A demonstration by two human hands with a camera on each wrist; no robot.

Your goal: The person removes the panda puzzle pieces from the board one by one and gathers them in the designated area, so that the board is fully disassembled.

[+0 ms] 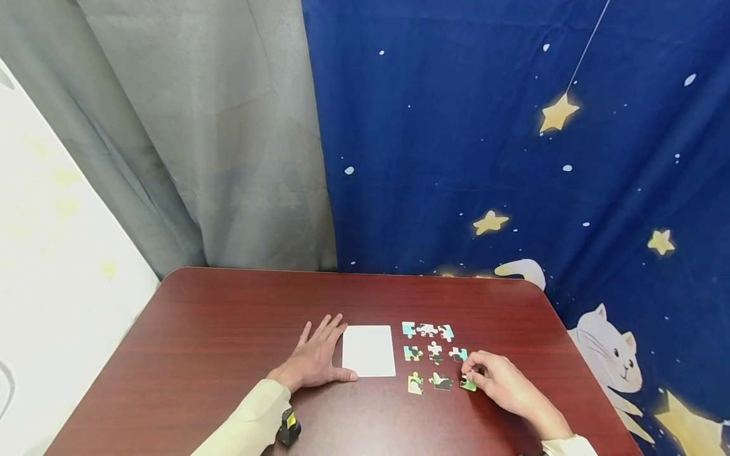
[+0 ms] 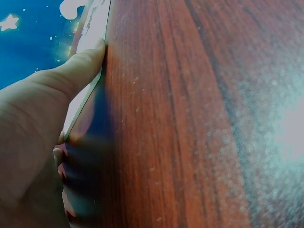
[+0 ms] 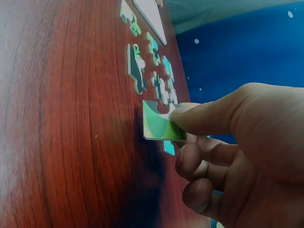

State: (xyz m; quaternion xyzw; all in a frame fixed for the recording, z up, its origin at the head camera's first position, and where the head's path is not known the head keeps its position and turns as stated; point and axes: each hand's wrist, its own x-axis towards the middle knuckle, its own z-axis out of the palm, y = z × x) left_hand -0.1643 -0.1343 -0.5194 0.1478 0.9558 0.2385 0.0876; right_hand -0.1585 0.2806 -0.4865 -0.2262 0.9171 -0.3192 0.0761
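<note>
My left hand (image 1: 312, 362) lies spread against the left side of a white square board (image 1: 369, 351). In the left wrist view its thumb (image 2: 83, 66) touches the board's edge. My right hand (image 1: 504, 383) pinches a green puzzle piece (image 3: 159, 124) with a dark and white part between thumb and fingers. That piece looks lifted a little off the table, at the lower right of the other pieces. Several loose jigsaw pieces stand apart in rows between the board and my right hand, among them a black-and-white piece (image 1: 440, 381) and a blue-edged piece (image 1: 458, 354).
The dark red wooden table (image 1: 239, 323) has rounded far corners. Behind it hang a grey curtain (image 1: 228, 158) and a blue curtain (image 1: 433, 158) with stars and a cat. A black wrist strap (image 1: 289, 428) with a yellow mark sits at my left sleeve.
</note>
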